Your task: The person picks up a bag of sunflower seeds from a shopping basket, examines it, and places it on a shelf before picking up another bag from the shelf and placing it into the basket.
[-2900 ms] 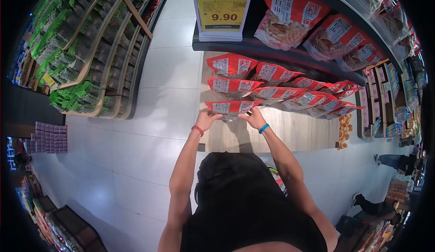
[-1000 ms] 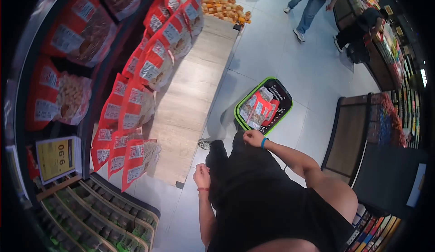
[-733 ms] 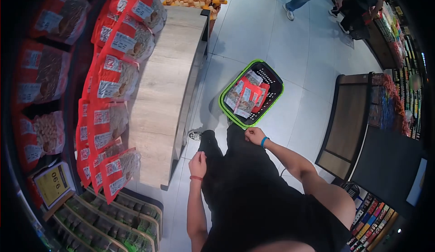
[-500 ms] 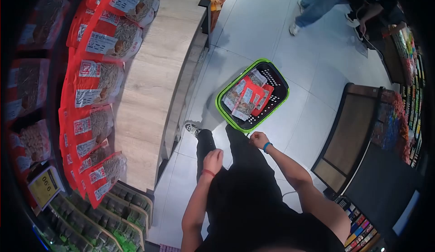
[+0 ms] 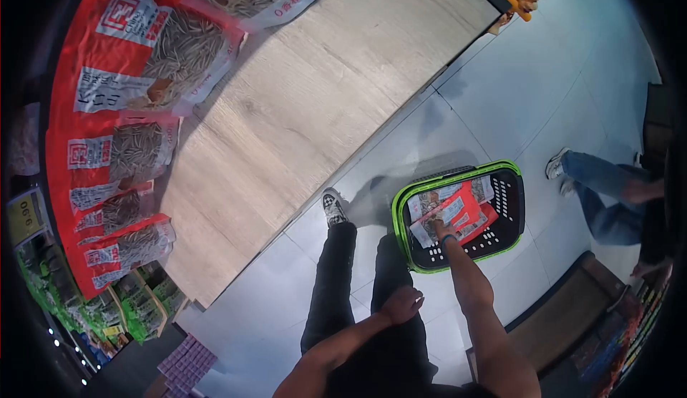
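Note:
A black basket with a green rim [image 5: 520, 205] stands on the floor by my feet. Several red and clear food packets [image 5: 469, 205] lie inside it. My right hand [image 5: 441, 229] reaches down into the basket and touches the packets; its fingers blend into them, so whether they grip one is unclear. My left hand [image 5: 404, 304] is over my thigh with its fingers curled in, nothing visible in it.
A wooden display shelf [image 5: 286, 112] runs diagonally on the left, with red packets [image 5: 118, 90] upright along its far side. At the right a person in jeans [image 5: 605, 197] stands near another display [image 5: 565, 312]. Purple boxes [image 5: 187, 362] sit at the lower left.
My right hand has moved from beside the basket down onto the packets. The view has turned and shifted, so the basket appears farther right and the shelf nearer.

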Demonstrator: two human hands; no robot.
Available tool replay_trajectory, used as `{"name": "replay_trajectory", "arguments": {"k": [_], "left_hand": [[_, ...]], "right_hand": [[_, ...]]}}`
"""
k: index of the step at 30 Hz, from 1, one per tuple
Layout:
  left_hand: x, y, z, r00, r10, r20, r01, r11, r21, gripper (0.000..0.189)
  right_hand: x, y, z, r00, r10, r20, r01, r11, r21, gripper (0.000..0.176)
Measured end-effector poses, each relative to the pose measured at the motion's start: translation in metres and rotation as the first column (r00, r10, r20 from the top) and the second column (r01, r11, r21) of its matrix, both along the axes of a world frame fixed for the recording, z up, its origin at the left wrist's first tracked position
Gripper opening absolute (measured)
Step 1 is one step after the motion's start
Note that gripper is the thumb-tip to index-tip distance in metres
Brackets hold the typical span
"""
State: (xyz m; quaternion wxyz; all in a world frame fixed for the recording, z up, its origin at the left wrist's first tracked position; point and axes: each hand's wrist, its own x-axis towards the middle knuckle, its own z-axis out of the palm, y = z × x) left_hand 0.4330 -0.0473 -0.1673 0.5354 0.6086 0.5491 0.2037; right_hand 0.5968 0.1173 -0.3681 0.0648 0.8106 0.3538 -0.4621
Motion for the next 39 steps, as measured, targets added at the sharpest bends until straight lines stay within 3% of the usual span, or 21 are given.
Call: {"name": "replay_trajectory", "arguments": {"k": [1, 4, 5, 9, 13, 15, 18, 19, 20, 21, 23, 24, 25, 26, 28, 30, 32, 34, 36, 38, 39], "left_hand": [[-0.003, 0.001, -0.006, 0.994, 0.106, 0.038, -0.105, 0.993, -0.046, 0.008], [-0.011, 0.006, -0.015, 0.952, 0.29, 0.099, -0.272, 0.949, -0.16, 0.003], [-0.011, 0.007, -0.013, 0.95, 0.299, 0.092, -0.282, 0.945, -0.168, 0.003], [-0.012, 0.014, -0.009, 0.921, 0.386, 0.05, -0.37, 0.908, -0.196, 0.001], [-0.012, 0.015, -0.016, 0.918, 0.396, 0.015, -0.387, 0.903, -0.185, 0.004], [-0.007, 0.01, -0.017, 0.922, 0.388, 0.016, -0.377, 0.905, -0.198, 0.005], [-0.008, 0.008, -0.026, 0.927, 0.374, 0.01, -0.365, 0.912, -0.189, 0.015], [-0.009, 0.01, -0.026, 0.934, 0.358, -0.017, -0.356, 0.919, -0.169, 0.014], [-0.009, 0.01, -0.024, 0.939, 0.341, -0.041, -0.343, 0.926, -0.154, 0.012], [-0.008, 0.009, -0.022, 0.944, 0.33, -0.03, -0.33, 0.93, -0.159, 0.012], [-0.004, 0.012, -0.025, 0.936, 0.347, -0.052, -0.351, 0.914, -0.202, 0.01], [-0.003, 0.012, -0.025, 0.946, 0.319, -0.06, -0.323, 0.916, -0.238, 0.008], [0.0, 0.009, -0.028, 0.949, 0.309, -0.056, -0.314, 0.923, -0.225, 0.009], [0.003, 0.007, -0.03, 0.952, 0.301, -0.054, -0.306, 0.929, -0.208, 0.01], [0.007, 0.002, -0.039, 0.959, 0.282, -0.01, -0.27, 0.91, -0.313, 0.012], [0.011, 0.001, -0.043, 0.935, 0.352, 0.038, -0.3, 0.846, -0.441, 0.019], [0.013, 0.005, -0.047, 0.937, 0.343, -0.067, -0.336, 0.831, -0.444, 0.027], [0.005, 0.02, -0.039, 0.869, 0.493, 0.04, -0.427, 0.79, -0.44, 0.037], [-0.013, 0.046, -0.012, 0.89, 0.448, 0.087, -0.379, 0.831, -0.407, 0.052], [-0.026, 0.059, -0.007, 0.875, 0.415, 0.251, -0.298, 0.868, -0.396, 0.057], [-0.04, 0.084, 0.033, 0.866, 0.352, 0.354, -0.09, 0.807, -0.583, 0.059]], "right_hand": [[0.002, 0.006, -0.026, 0.997, -0.069, -0.047, 0.063, 0.992, -0.108, 0.069], [0.013, -0.006, -0.134, 0.894, 0.4, 0.201, -0.309, 0.877, -0.369, 0.069], [0.013, -0.008, -0.148, 0.932, 0.286, 0.221, -0.19, 0.909, -0.372, 0.074], [-0.015, -0.009, -0.059, 0.958, 0.035, 0.284, 0.085, 0.913, -0.399, 0.104], [-0.073, 0.048, 0.188, 0.845, 0.524, -0.107, -0.535, 0.826, -0.18, 0.055], [-0.098, 0.068, 0.234, 0.74, 0.649, -0.179, -0.664, 0.746, -0.039, 0.041], [-0.072, 0.039, 0.106, 0.921, 0.384, 0.059, -0.363, 0.904, -0.226, 0.05], [-0.067, 0.03, 0.011, 0.914, 0.006, 0.405, 0.12, 0.951, -0.285, 0.056], [-0.055, 0.017, -0.066, 0.754, -0.244, 0.609, 0.423, 0.891, -0.167, 0.063], [-0.028, -0.007, -0.098, 0.799, -0.363, 0.48, 0.416, 0.909, -0.006, 0.08], [0.014, -0.039, -0.138, 0.917, -0.218, 0.334, 0.224, 0.974, 0.021, 0.056], [0.05, -0.078, -0.209, 0.895, -0.423, 0.143, 0.395, 0.899, 0.188, 0.041], [0.045, -0.077, -0.198, 0.816, -0.572, -0.086, 0.568, 0.766, 0.301, 0.032], [0.058, -0.081, -0.175, 0.826, -0.552, -0.118, 0.563, 0.791, 0.24, 0.034], [0.056, -0.066, -0.107, 0.618, -0.771, -0.155, 0.786, 0.609, 0.104, 0.03], [0.03, -0.028, 0.043, 0.544, -0.807, -0.23, 0.827, 0.562, -0.019, 0.022], [0.049, -0.04, 0.088, 0.564, -0.681, -0.467, 0.746, 0.663, -0.067, 0.016], [0.06, -0.046, 0.134, 0.581, -0.498, -0.644, 0.673, 0.739, 0.035, 0.014], [0.066, -0.041, 0.201, 0.657, -0.397, -0.641, 0.524, 0.852, 0.009, 0.023], [0.044, -0.026, 0.275, 0.367, -0.446, -0.816, 0.672, 0.734, -0.1, 0.038], [0.042, -0.025, 0.294, 0.362, -0.428, -0.828, 0.679, 0.73, -0.08, 0.038]]}}
